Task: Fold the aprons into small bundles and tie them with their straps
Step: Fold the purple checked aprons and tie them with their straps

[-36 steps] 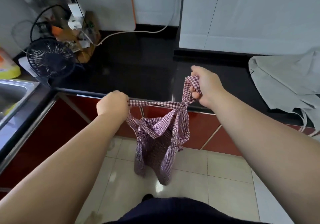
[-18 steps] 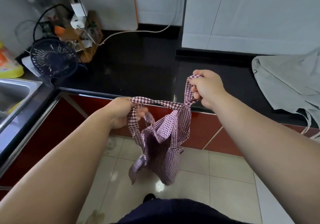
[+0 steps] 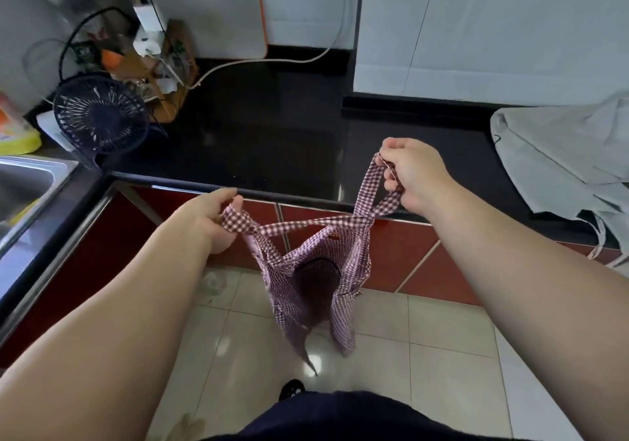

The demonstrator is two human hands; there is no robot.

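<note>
One head camera looks forward and down, close above the left hand point(image 3: 207, 217), right hand point(image 3: 413, 173), desk point(image 3: 272, 127) edge and floor point(image 3: 442, 338).

A black countertop point(image 3: 272, 127) runs above red cabinets point(image 3: 401, 253). White walls point(image 3: 493, 25) rise behind. Pale floor tiles point(image 3: 425, 321) gleam.

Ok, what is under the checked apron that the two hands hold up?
Below the checked apron lie pale floor tiles, with a dark shoe tip nearby. The apron hangs in the air. The tiles right behind its cloth are covered.
</note>
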